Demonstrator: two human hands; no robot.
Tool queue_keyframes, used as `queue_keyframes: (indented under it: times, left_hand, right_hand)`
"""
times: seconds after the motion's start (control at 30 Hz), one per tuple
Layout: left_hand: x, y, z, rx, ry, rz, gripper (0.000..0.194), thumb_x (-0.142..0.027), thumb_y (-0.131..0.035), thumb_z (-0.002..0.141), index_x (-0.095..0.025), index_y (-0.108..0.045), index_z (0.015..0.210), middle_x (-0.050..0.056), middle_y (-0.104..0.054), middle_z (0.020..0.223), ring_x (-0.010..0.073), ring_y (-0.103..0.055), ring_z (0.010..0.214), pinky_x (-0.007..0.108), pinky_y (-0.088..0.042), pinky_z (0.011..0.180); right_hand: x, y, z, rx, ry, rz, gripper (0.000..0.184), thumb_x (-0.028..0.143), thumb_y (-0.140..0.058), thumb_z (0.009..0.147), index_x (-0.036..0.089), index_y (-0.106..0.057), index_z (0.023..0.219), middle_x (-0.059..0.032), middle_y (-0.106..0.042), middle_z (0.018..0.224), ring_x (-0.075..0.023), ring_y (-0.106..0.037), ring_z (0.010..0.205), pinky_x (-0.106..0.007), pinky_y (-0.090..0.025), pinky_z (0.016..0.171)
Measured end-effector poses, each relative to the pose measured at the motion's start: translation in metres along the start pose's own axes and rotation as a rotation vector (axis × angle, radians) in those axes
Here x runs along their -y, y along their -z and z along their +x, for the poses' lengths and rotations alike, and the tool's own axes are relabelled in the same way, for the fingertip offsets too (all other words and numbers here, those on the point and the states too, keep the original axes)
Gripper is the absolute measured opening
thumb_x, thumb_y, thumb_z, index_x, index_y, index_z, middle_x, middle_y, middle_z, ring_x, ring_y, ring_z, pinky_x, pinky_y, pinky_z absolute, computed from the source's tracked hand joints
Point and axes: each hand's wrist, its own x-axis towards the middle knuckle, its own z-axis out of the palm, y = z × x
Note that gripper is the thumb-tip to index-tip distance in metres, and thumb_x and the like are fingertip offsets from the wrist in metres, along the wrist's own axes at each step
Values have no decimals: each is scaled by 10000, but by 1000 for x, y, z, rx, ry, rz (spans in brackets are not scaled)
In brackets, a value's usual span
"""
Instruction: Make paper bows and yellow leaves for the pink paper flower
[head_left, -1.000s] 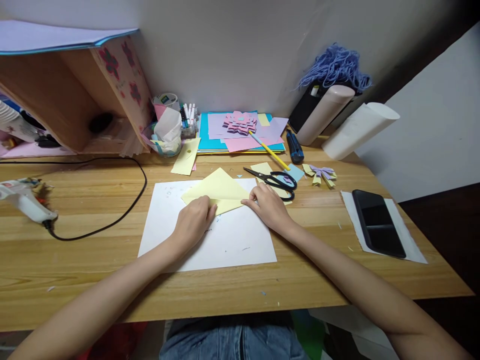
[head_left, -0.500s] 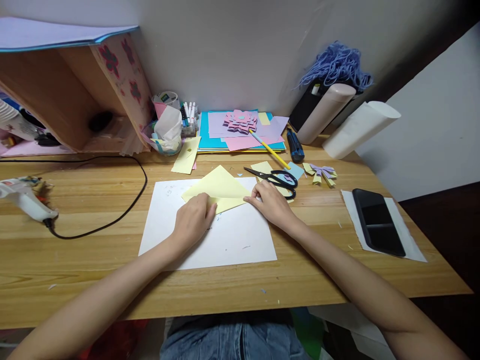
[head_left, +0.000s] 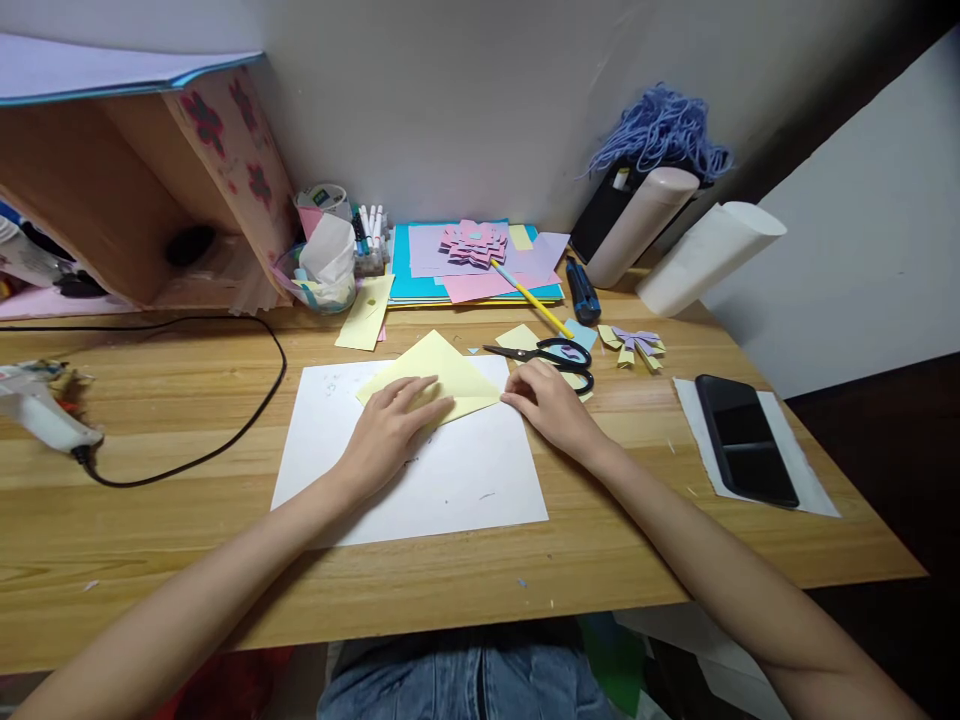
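A pale yellow sheet of paper (head_left: 442,368), folded along its near side, lies on a larger white sheet (head_left: 457,490). Across its left part rests my left hand (head_left: 390,420), fingers stretched out and lying on the paper. My right hand (head_left: 546,400) has thumb and fingertips closed at the paper's right corner, pinching it. Just behind that hand lie black-handled scissors (head_left: 551,355), blades pointing left, on top of yellow paper scraps.
Behind are a pink paper flower (head_left: 474,245), coloured sheets (head_left: 401,270), a utility knife (head_left: 583,290) and markers (head_left: 371,235). A glue gun (head_left: 45,410) with its cord lies left. A phone (head_left: 746,440) and paper bow (head_left: 634,345) are right.
My left hand's fingers have opened out from a curled position and now lie flatter on the yellow paper. The right hand stays at the corner. The view has shifted slightly.
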Motion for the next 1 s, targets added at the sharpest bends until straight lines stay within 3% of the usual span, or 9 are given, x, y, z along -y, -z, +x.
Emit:
queue_keyframes:
  times: [0.17,0.23,0.43,0.73,0.9,1.0]
  left_hand:
    - [4,-2,1,72,-88,-7,406,-146,-452,867,-321,-532,1225,27,-532,1284,255,-429,1166,444,-433,883]
    - [5,-2,1,83,-92,-11,399,-155,-449,872,-321,-533,1226,25,-539,1278,252,-436,1160,437,-439,878]
    - [6,1,3,104,-85,0,384,-184,-417,894,-325,-530,1232,42,-535,1283,256,-432,1157,440,-445,861]
    - [6,-3,0,110,-160,-13,483,-61,-383,854,-260,-468,1285,33,-518,1311,237,-443,1179,424,-452,869]
    - [-6,4,5,175,-266,97,445,-79,-348,877,-193,-434,1299,68,-530,1295,205,-542,1064,362,-491,815]
    - [-14,7,8,215,-323,244,426,-78,-361,870,-160,-446,1280,98,-513,1309,210,-549,1071,343,-483,833]
  right_hand:
    - [16,-7,-5,136,561,-124,276,149,-393,918,197,-554,1137,-89,-598,1100,-203,-526,1014,-350,-453,825]
    - [22,-11,-7,158,665,-178,315,146,-353,934,184,-521,1197,-93,-606,1125,-202,-533,1033,-360,-463,829]
    - [23,-12,-11,75,593,-214,284,157,-384,927,163,-583,1128,-92,-649,1073,-202,-584,962,-342,-500,757]
    - [-12,7,-22,-66,332,-215,242,146,-427,894,151,-669,895,-95,-676,855,-195,-600,812,-314,-512,691]
    - [-7,4,-23,-130,386,-156,268,119,-430,869,147,-636,1038,-113,-660,1024,-213,-594,957,-368,-512,827]
    - [0,-3,-21,3,533,-76,356,121,-429,872,175,-548,1203,-95,-612,1175,-201,-551,1103,-371,-480,929]
